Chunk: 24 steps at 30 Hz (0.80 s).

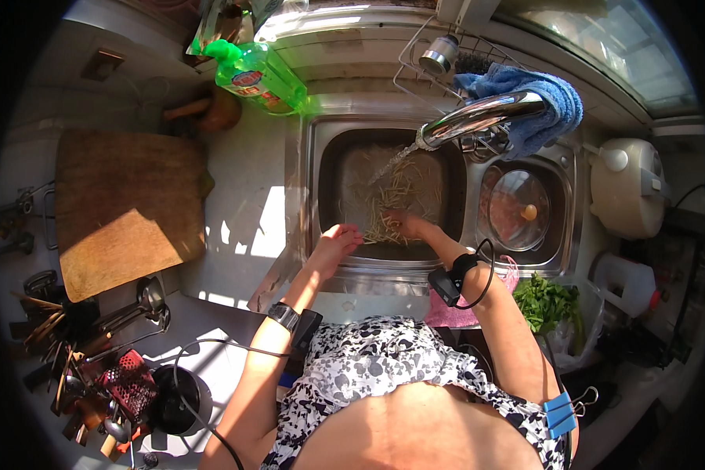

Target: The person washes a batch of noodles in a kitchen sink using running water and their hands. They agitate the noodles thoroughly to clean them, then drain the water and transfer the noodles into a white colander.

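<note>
Water runs from a chrome faucet (482,117) into the larger basin of a stainless steel sink (311,176). Pale, thin strips of food (396,194) lie scattered in the water there. My right hand (408,224) dips among the strips near the front of the basin, its fingertips partly under water; whether it grips any is unclear. At the basin's front left, my left hand (338,244) is held just above the water, fingers bent and close together. Whether something small lies between those fingers cannot be made out.
Left stand a wooden cutting board (123,205) and green soap bottle (264,82). A glass lid (517,205) lies over the smaller basin. Leafy greens (543,302) in a plastic bag and a pink cloth (452,311) are at the front right. A blue towel (558,111) hangs behind the faucet.
</note>
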Available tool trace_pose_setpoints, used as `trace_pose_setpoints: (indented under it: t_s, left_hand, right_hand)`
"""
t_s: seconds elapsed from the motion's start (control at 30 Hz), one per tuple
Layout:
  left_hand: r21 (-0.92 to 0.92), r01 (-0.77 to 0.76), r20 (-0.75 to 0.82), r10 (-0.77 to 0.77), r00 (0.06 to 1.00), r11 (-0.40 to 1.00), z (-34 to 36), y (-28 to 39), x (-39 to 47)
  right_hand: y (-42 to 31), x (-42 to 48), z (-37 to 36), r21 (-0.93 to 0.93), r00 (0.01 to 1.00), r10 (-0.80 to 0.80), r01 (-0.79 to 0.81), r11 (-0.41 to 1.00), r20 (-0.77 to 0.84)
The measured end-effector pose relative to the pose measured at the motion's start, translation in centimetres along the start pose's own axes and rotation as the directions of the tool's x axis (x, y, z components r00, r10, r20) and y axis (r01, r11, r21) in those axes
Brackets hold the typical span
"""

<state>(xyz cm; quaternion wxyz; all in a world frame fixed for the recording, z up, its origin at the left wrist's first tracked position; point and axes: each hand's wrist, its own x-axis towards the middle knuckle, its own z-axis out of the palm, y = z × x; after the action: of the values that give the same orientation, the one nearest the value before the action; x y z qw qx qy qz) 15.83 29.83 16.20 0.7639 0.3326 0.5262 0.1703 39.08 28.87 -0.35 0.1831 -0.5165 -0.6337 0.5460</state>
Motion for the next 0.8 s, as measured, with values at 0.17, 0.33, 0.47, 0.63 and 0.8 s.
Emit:
trace_pose_setpoints:
  t_s: [0.17,0.33,0.47,0.63,0.8]
  left_hand:
    - [0.017,-0.026,-0.001,0.026,1.000,1.000,-0.3,0.7,-0.1]
    - [-0.003,-0.014,-0.079,0.013,0.997,1.000,-0.8,0.4,-0.1]
    - [-0.029,-0.009,-0.066,0.007,0.998,1.000,-1.5,-0.5,0.4]
    - [-0.010,0.012,-0.053,-0.012,0.999,1.000,-0.6,-0.3,0.7]
    - [-0.004,0.002,-0.024,-0.002,1.000,1.000,-0.1,-0.1,0.8]
  right_hand:
    - [-1.1,3.6,-6.3,-0.382,0.894,-0.071,-0.117,0.917,-0.442]
    - [-3.2,3.5,-6.5,-0.614,0.842,-0.196,-0.187,0.767,-0.502]
    - [-5.3,2.2,-1.3,-0.758,0.929,-0.100,-0.225,0.612,-0.357]
    - [-2.1,3.4,1.5,-0.464,0.972,0.181,-0.232,0.855,-0.151]
    - [1.6,2.5,-1.6,-0.407,0.892,0.090,-0.290,0.867,-0.444]
